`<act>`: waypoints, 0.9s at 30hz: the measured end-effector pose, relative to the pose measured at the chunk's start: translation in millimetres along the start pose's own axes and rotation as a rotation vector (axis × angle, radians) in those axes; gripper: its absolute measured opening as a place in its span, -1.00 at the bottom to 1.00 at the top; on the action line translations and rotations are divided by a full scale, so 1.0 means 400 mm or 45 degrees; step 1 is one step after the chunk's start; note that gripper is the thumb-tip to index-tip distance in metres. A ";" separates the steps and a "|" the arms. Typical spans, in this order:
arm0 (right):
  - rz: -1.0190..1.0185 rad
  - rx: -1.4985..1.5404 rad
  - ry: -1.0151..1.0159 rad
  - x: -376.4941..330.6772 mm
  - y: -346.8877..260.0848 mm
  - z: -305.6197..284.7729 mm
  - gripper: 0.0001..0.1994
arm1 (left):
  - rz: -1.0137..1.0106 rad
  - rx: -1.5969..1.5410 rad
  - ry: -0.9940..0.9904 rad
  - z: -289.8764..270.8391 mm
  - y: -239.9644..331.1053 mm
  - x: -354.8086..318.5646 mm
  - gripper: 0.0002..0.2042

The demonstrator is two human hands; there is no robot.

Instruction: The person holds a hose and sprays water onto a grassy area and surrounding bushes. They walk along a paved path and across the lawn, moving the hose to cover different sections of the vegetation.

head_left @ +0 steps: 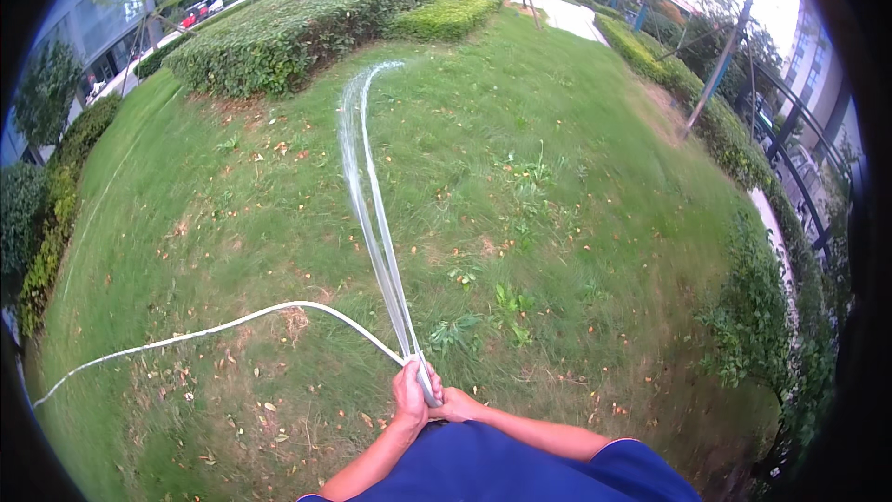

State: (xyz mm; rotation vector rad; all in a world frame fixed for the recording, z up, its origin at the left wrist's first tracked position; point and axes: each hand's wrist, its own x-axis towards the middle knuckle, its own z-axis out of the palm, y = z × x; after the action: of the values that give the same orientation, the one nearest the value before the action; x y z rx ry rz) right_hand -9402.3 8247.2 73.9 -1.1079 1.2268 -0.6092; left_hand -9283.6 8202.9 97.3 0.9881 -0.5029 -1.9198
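Observation:
A pale garden hose (307, 305) comes in from the left across the grass and bends down into my hands in front of my body. My left hand (409, 394) is closed around the hose near its mouth, the thumb on top. Against it lies my right hand (457, 404), wrapped round the hose's grey end section; some of its fingers are hidden behind the left hand. From the hose's end, water (379, 214) shoots forward in split streams, curving to the right at its far tip above the lawn.
Lawn (576, 186) with scattered dry leaves spreads around me. A large clipped hedge (269, 37) stands ahead to the left, with a lower, lighter hedge (446, 17) beside it. On the right are a leaning support pole (720, 70), leafy shrubs (743, 316) and a dark metal railing (799, 158).

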 end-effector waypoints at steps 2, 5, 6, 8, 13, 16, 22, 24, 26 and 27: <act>0.046 -0.095 0.015 0.019 -0.029 0.020 -0.67 | -0.018 0.010 0.008 -0.021 0.024 0.002 -0.64; 0.139 -0.146 -0.017 0.052 0.012 0.035 -0.67 | -0.076 0.065 -0.058 -0.035 0.041 0.005 -0.63; 0.120 -0.094 -0.045 0.063 0.027 0.039 -0.69 | -0.085 0.104 -0.104 -0.041 0.043 0.010 -0.62; 0.084 0.009 -0.099 0.077 0.050 0.041 -0.72 | -0.101 0.179 -0.197 -0.050 0.039 0.024 -0.61; 0.068 0.198 -0.187 0.117 0.037 0.022 -0.76 | -0.203 0.263 -0.244 -0.037 0.062 0.059 -0.60; 0.059 0.232 -0.208 0.164 0.076 0.000 -0.76 | -0.243 0.358 -0.287 -0.021 0.069 0.109 -0.60; -0.039 0.342 -0.328 0.230 0.084 -0.093 -0.80 | -0.273 0.567 -0.375 0.063 0.098 0.192 -0.61; -0.028 0.383 -0.331 0.242 0.077 -0.137 -0.80 | -0.268 0.603 -0.372 0.100 0.092 0.223 -0.61; 0.041 0.415 -0.329 0.250 0.070 -0.183 -0.79 | -0.243 0.623 -0.362 0.135 0.078 0.256 -0.61; 0.002 0.388 -0.305 0.246 0.064 -0.208 -0.79 | -0.229 0.632 -0.337 0.158 0.071 0.268 -0.62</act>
State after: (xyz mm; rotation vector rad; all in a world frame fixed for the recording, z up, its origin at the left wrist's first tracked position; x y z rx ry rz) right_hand -9457.6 8145.1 12.9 -0.8938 0.8948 -0.6193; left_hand -9349.4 8094.0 107.3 1.1196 -1.1166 -2.1509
